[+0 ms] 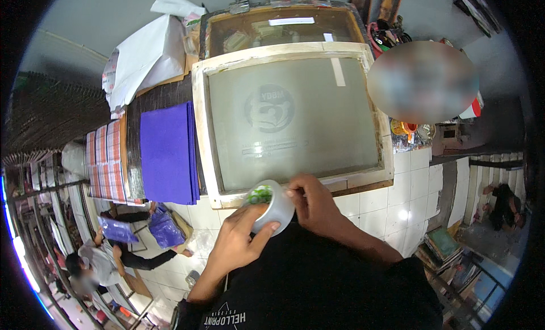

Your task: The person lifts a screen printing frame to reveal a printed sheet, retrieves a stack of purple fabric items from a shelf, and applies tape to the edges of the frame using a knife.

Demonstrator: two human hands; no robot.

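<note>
A wide roll of clear tape (pixel 280 212) with a green-and-white printed core is gripped in my left hand (pixel 241 239), its fingers inside the ring and the thumb outside. Fingers of my right hand (pixel 315 204) are pinched at the roll's upper right edge; whether a tape end lies between them is too small to tell. Both hands are at the front edge of a screen-printing frame (pixel 203 125). Its grey-green mesh (pixel 335 134) carries a faint round emblem with lettering below. A white tape strip (pixel 338 72) sticks to the mesh at the upper right.
Behind lies another framed screen (pixel 250 30) under metal clamps (pixel 238 3). Purple fabric (pixel 167 154) is stacked at left, beside plaid cloth (pixel 106 162) and white paper (pixel 149 55). A blurred patch and small containers (pixel 404 127) stand right. A person (pixel 93 262) handles purple packs at lower left.
</note>
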